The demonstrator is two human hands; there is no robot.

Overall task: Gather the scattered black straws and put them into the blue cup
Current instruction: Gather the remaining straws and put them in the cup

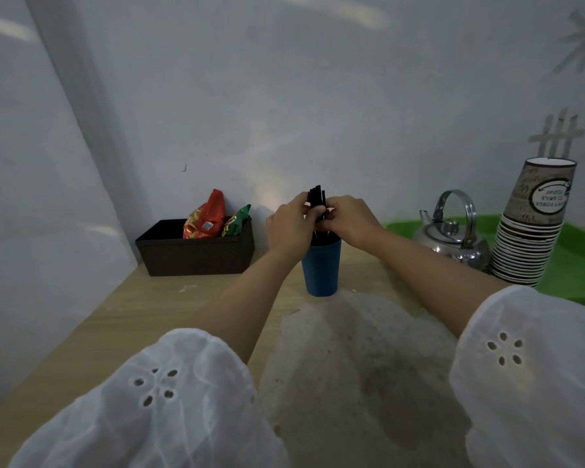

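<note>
A blue cup (321,269) stands upright on the wooden table, near the middle. Directly above its mouth a bundle of black straws (317,197) stands upright, its tops sticking out above my fingers. My left hand (289,224) grips the bundle from the left and my right hand (350,221) grips it from the right, the fingers of both meeting around the straws. The straws' lower ends reach down into the cup, mostly hidden behind my hands.
A dark basket (196,255) with snack packets (205,216) stands at the back left by the wall. On the right, a green tray (574,282) holds a metal kettle (453,234) and a stack of paper cups (534,224). Pale cloth (358,359) lies before me.
</note>
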